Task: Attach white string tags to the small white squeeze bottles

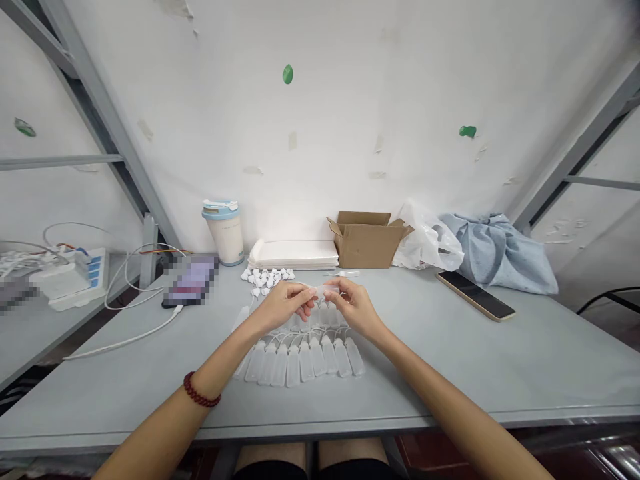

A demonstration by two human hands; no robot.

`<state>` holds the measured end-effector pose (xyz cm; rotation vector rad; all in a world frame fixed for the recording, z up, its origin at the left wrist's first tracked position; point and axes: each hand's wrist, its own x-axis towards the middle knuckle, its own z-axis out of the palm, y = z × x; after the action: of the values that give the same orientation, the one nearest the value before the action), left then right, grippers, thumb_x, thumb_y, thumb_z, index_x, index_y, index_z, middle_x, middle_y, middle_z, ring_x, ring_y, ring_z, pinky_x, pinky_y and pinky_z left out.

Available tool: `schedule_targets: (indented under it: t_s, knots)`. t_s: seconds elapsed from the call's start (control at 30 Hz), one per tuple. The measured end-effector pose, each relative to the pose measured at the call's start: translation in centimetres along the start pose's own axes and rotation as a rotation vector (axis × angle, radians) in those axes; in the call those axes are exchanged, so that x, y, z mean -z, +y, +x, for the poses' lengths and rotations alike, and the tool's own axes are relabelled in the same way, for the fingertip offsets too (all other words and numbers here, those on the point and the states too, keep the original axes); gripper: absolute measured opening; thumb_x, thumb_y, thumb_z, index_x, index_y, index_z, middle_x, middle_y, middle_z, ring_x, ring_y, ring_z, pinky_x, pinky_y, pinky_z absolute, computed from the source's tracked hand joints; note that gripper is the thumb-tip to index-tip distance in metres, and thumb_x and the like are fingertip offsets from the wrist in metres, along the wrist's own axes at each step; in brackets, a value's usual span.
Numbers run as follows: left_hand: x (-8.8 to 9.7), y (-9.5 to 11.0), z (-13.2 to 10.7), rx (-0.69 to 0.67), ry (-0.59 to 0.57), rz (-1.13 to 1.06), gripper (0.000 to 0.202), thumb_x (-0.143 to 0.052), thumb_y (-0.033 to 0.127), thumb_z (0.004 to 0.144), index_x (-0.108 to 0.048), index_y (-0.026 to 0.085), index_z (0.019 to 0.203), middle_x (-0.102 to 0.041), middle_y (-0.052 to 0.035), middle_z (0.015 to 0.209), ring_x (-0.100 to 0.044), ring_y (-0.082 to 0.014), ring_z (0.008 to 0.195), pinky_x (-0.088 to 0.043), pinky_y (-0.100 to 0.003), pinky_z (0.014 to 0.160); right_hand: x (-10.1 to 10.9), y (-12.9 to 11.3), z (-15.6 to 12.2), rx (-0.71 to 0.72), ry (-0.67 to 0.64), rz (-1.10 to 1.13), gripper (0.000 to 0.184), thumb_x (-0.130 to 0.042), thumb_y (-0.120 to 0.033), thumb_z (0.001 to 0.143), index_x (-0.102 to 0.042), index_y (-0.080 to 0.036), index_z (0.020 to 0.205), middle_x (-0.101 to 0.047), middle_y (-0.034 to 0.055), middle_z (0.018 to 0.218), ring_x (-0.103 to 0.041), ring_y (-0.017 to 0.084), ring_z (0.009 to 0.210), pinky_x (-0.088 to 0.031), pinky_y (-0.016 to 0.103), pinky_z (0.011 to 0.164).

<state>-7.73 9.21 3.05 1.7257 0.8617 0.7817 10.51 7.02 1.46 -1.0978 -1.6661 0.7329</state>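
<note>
While the two hands meet near the middle of the frame, a small translucent white plastic piece (329, 291) is held between them, above the tabletop (450, 373). The left hand (299, 301) pinches its left end with thumb and fingers, and the right hand (344, 297) pinches the other end in the same manner. The fingers cover much of it, so I cannot tell if its two parts are already joined.

Below, in the lower centre, lies a front row of flat translucent plastic bottles with thin white tubes (293, 366); behind it, another row of similar bottles (332, 317) is partly hidden by the hands. A scattered heap of small white plastic caps (269, 277) lies just above the left hand in the frame, left of centre.

As I judge, the step in hand is fine fitting or adjusting at the ends of this piece. The next move calls for a light, steady pinch from both sides, keeping the ends in line, without disturbing the rows underneath.
</note>
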Motion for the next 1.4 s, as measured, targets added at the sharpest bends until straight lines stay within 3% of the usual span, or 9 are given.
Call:
schedule_targets:
  t_s: [0.13,0.3,0.43,0.63,0.77,0.9,1.13,1.33,1.4]
  knots:
    - [-0.4,0.4,-0.2,-0.046,0.028,0.067,0.040,-0.054,0.048,0.080,-0.062,0.015,0.060,-0.061,-0.0042,0.061,-0.059,-0.0147,0.053,-0.050,-0.027,0.055,0.0,0.1,0.0,-0.044,-0.015,0.015,0.030,-0.048,-0.044,0.083,-0.058,-0.017,0.075,-0.046,-0.0021,0.060,-0.039,0.009,0.052,-0.032,0.022,0.047]
    - [-1.2,0.9,-0.5,-0.216,0.108,0.320,0.036,-0.050,0.037,0.084,-0.060,0.017,0.055,-0.062,-0.0032,0.062,-0.059,-0.0150,0.060,-0.045,-0.026,0.062,0.1,0.2,0.3,-0.245,-0.091,0.293,0.042,-0.054,-0.053,0.075,-0.037,-0.020,0.056,-0.027,-0.0069,0.051,-0.022,0.006,0.044,-0.019,0.022,0.042]
    - [-1.4,0.8,-0.4,-0.273,0.150,0.436,0.033,-0.049,0.032,0.084,-0.059,0.017,0.057,-0.060,-0.0025,0.062,-0.056,-0.0148,0.061,-0.041,-0.025,0.061,0.1,0.0,0.3,-0.367,-0.114,0.411,0.048,-0.058,-0.055,0.072,-0.028,-0.021,0.056,-0.018,-0.0092,0.051,-0.013,0.005,0.044,-0.012,0.021,0.042]
    - [-0.7,0.7,-0.3,-0.045,0.040,0.228,0.036,-0.049,0.044,0.084,-0.061,0.016,0.065,-0.064,-0.0041,0.064,-0.061,-0.0157,0.060,-0.046,-0.025,0.061,0.0,0.2,0.1,-0.138,-0.065,0.191,0.036,-0.051,-0.053,0.078,-0.052,-0.017,0.072,-0.034,-0.0049,0.056,-0.029,0.008,0.049,-0.023,0.022,0.044]
    - [-0.7,1.0,-0.6,0.064,-0.019,0.205,0.040,-0.050,0.049,0.081,-0.054,0.016,0.058,-0.049,0.0031,0.045,-0.044,-0.0101,0.038,-0.036,-0.023,0.044,-0.2,0.6,0.0,-0.083,-0.066,0.048,0.038,-0.044,-0.050,0.084,-0.048,-0.018,0.065,-0.036,-0.0042,0.055,-0.031,0.009,0.051,-0.025,0.022,0.047]
    - [-1.3,0.9,-0.7,-0.031,0.054,0.321,0.042,-0.049,0.045,0.082,-0.049,0.016,0.051,-0.044,0.0040,0.044,-0.038,-0.0082,0.041,-0.032,-0.022,0.045,-0.4,1.2,0.4,-0.102,-0.052,-0.021,0.041,-0.041,-0.050,0.085,-0.040,-0.019,0.058,-0.032,-0.0054,0.049,-0.029,0.009,0.048,-0.024,0.023,0.046]
    - [-2.3,0.4,0.1,-0.144,0.159,0.440,0.031,-0.050,0.040,0.081,-0.063,0.014,0.068,-0.059,-0.0004,0.058,-0.050,-0.0119,0.052,-0.038,-0.023,0.053,0.5,1.3,1.2,-0.128,-0.003,0.031,0.038,-0.041,-0.047,0.084,-0.050,-0.018,0.061,-0.033,-0.0060,0.046,-0.030,0.009,0.043,-0.025,0.023,0.045]
    - [1.3,0.2,0.1,-0.074,0.221,0.459,0.028,-0.050,0.039,0.079,-0.064,0.016,0.073,-0.068,-0.0037,0.074,-0.061,-0.0181,0.073,-0.043,-0.025,0.065,4.0,3.3,2.3,-0.112,0.295,-0.150,0.033,-0.045,-0.044,0.082,-0.062,-0.016,0.077,-0.057,0.0008,0.061,-0.046,0.012,0.052,-0.036,0.024,0.051]
    - [3.1,0.1,-0.1,-0.007,0.245,0.467,0.029,-0.050,0.041,0.078,-0.064,0.016,0.073,-0.068,-0.0039,0.072,-0.061,-0.0183,0.071,-0.044,-0.026,0.065,5.0,4.7,2.7,-0.114,0.285,-0.241,0.029,-0.050,-0.039,0.079,-0.066,-0.015,0.083,-0.065,0.0043,0.069,-0.053,0.015,0.060,-0.042,0.027,0.058]
